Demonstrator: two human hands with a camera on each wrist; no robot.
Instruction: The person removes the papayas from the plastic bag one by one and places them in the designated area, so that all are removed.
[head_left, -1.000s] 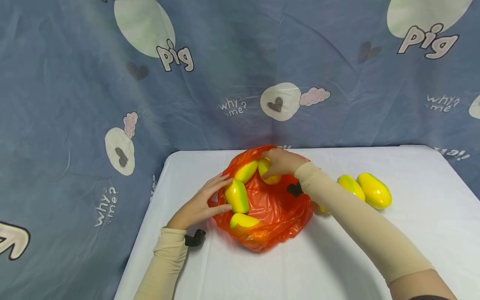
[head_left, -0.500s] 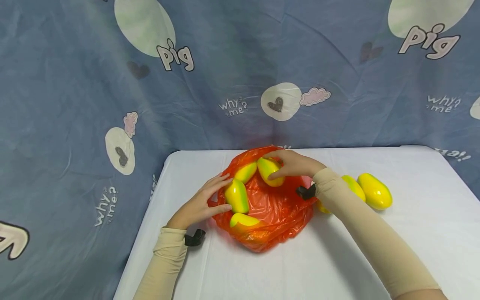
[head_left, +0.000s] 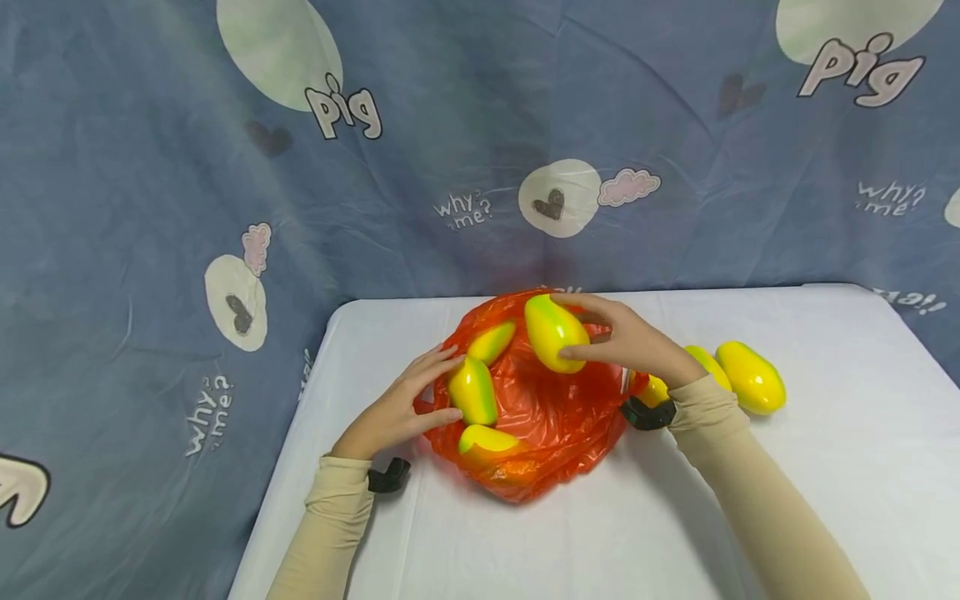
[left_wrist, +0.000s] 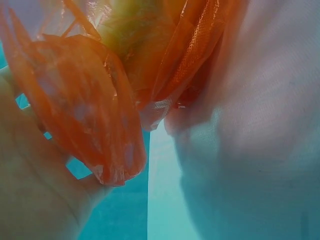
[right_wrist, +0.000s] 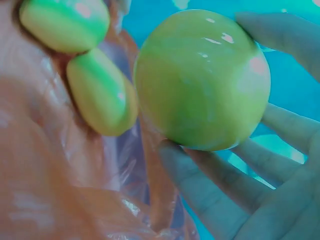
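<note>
In the head view a red plastic bag [head_left: 543,417] lies with its mouth wide, mid-table. Inside it along the left are a far mango [head_left: 491,342], a middle mango [head_left: 474,392] and a near mango [head_left: 486,439], partly under the plastic. My right hand [head_left: 637,337] grips another yellow-green mango [head_left: 555,335] above the bag's far right part. The right wrist view shows fingers spread around this held mango [right_wrist: 202,80]. At the bag's left rim my left hand [head_left: 401,408] rests with fingers and thumb extended; crumpled bag plastic [left_wrist: 85,105] covers part of it in the left wrist view.
Two mangoes lie right of the bag, a rear one [head_left: 750,377] and one [head_left: 707,365] partly behind my right wrist. Another mango [head_left: 651,390] shows by the bag's right edge. The white table [head_left: 600,542] meets a blue printed cloth [head_left: 420,150] at the back.
My right hand has lifted the mango up from the bag's far side and drawn back slightly to the right. The left hand stays at the bag's left rim.
</note>
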